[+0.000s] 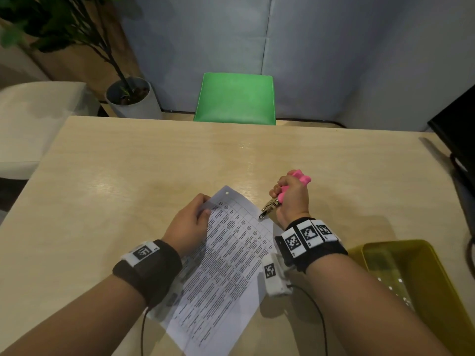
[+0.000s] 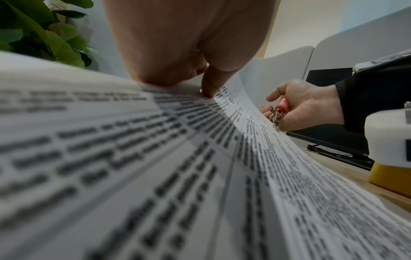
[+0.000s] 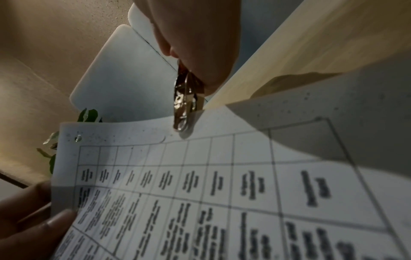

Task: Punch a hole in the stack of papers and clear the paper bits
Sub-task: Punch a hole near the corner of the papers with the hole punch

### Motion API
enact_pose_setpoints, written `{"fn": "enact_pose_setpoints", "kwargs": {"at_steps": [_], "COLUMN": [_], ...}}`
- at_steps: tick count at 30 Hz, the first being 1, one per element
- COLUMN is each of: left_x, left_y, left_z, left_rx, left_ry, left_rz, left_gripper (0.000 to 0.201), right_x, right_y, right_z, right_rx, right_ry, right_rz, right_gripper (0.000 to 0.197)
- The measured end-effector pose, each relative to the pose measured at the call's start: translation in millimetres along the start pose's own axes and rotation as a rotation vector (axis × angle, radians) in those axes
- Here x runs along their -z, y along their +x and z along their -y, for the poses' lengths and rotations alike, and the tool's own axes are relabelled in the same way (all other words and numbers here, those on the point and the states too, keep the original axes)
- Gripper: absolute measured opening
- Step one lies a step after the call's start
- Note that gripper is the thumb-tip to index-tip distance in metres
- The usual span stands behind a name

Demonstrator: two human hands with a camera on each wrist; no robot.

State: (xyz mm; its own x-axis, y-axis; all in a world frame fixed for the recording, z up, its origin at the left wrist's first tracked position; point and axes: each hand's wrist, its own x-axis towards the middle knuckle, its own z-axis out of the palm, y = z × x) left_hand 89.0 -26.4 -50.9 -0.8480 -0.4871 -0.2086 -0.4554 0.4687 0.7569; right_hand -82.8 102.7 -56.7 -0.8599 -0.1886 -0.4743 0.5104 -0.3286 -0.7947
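A stack of printed papers (image 1: 226, 258) with a table grid is lifted off the wooden table at its far end. My left hand (image 1: 191, 223) pinches its far left edge, thumb on top (image 2: 211, 86). One punched hole (image 1: 227, 193) shows near the far corner (image 3: 78, 138). My right hand (image 1: 291, 199) grips the pink handles of a hole punch (image 1: 295, 185). Its metal head (image 1: 268, 208) sits over the paper's right top edge (image 3: 183, 112). The jaws straddle the sheet edge.
A yellow tray (image 1: 411, 278) with several white paper bits inside stands at the near right. A green chair (image 1: 235, 98) is behind the table, a potted plant (image 1: 131, 96) at the far left. A dark monitor (image 1: 455, 119) sits at the right edge.
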Motion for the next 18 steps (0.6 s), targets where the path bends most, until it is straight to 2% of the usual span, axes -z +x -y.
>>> {"fn": "enact_pose_setpoints", "kwargs": {"at_steps": [18], "left_x": [-4.5], "left_y": [1.9], "left_z": [4.1], "left_rx": [-0.01], "left_ry": [-0.037], "left_rz": [0.011], "left_gripper": [0.014], "right_x": [0.9], "right_y": [6.6], "right_z": [-9.6], "right_rx": [-0.015], "right_ry": [-0.013], "right_rz": [-0.006], "right_gripper": [0.032]}}
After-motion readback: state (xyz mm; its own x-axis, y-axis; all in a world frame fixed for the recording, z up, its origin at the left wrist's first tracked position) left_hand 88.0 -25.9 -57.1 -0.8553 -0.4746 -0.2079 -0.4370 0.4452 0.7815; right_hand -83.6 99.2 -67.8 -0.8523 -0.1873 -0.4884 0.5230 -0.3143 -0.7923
